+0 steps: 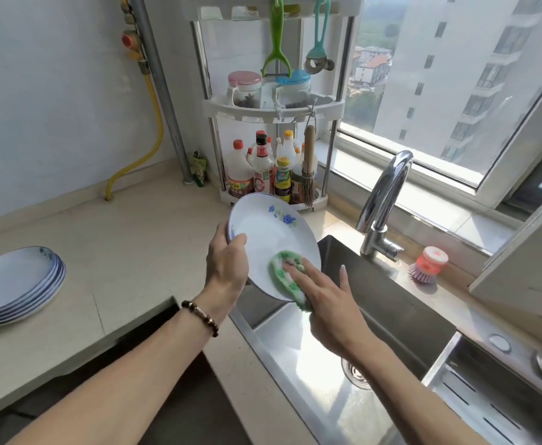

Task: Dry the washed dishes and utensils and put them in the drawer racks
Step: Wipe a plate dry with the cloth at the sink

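Observation:
My left hand grips the left rim of a white plate with a blue flower print, tilted up over the sink's near left corner. My right hand presses a green and white cloth pad flat against the plate's lower face with straight fingers. A stack of several matching white and blue plates rests on the counter at the far left.
The steel sink with a chrome tap lies below and to the right. A pink dish brush sits on the sill. A corner rack holds sauce bottles and jars. A steel drain tray fills the lower right.

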{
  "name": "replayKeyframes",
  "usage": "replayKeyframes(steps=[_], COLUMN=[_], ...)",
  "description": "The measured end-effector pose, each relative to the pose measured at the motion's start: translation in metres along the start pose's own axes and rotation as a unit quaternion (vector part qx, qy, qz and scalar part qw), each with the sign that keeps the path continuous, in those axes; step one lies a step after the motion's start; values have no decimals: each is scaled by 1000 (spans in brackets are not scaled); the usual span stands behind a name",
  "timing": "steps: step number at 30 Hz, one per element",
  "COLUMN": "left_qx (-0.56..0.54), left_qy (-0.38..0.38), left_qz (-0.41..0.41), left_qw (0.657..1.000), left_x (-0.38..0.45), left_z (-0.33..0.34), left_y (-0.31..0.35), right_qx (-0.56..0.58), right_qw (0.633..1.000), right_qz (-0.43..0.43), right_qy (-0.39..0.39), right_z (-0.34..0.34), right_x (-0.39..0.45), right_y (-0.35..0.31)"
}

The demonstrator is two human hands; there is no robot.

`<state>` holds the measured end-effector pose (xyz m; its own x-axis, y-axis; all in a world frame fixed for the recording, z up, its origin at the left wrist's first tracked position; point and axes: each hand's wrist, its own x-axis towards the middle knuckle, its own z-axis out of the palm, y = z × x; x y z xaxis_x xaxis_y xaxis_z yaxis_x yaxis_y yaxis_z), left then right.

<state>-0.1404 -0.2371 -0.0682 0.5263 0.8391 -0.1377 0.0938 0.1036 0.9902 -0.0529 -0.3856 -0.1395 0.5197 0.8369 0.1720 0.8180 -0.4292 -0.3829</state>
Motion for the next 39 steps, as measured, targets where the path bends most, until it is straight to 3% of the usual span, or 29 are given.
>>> replayKeyframes(steps=[2, 5, 7, 11, 16, 21, 24, 26, 31, 34, 36, 39], left_qx=[0, -27, -16, 14, 56, 58, 38, 22, 64, 19, -16, -58], left_qy=[19, 37, 19, 1, 4, -38, -26, -44, -108, -127, -125, -65], left_qz=[-4, -29, -40, -39, -9, -20, -33, -46, -125, -172, -152, -59], left_qw=[1000, 999, 999, 999, 998, 997, 998, 998, 984, 977, 980, 994], left_x=[-4, -5, -4, -5, -1, 7, 9, 12, 25, 24, 17, -2], left_z=[1, 1, -5, -9, -5, -11, -9, -12, -31, -34, -30, -7], left_y=[5, 3, 4, 6, 11, 12, 12, 16, 30, 35, 34, 16], right_qx=[15, 102, 77, -16, 133, -42, 33, 61, -70, -119, -139, -133], right_qw=[999, 992, 993, 997, 986, 997, 996, 992, 986, 966, 957, 959], right_qz=[19, -30, -58, 11, -46, 8, -44, -100, -118, -150, -136, -70], right_qy=[-38, -73, -71, -78, -86, -60, -63, -37, 94, 174, 214, 241], right_z=[-10, -15, -14, -19, -8, -16, -13, -10, -9, -7, -6, -3], right_x=[2, 0, -4, 0, -10, -2, -4, -8, -7, -2, 3, 11], right_y=[-8, -42, -36, 0, -48, -8, -32, -29, 17, 16, 9, -11])
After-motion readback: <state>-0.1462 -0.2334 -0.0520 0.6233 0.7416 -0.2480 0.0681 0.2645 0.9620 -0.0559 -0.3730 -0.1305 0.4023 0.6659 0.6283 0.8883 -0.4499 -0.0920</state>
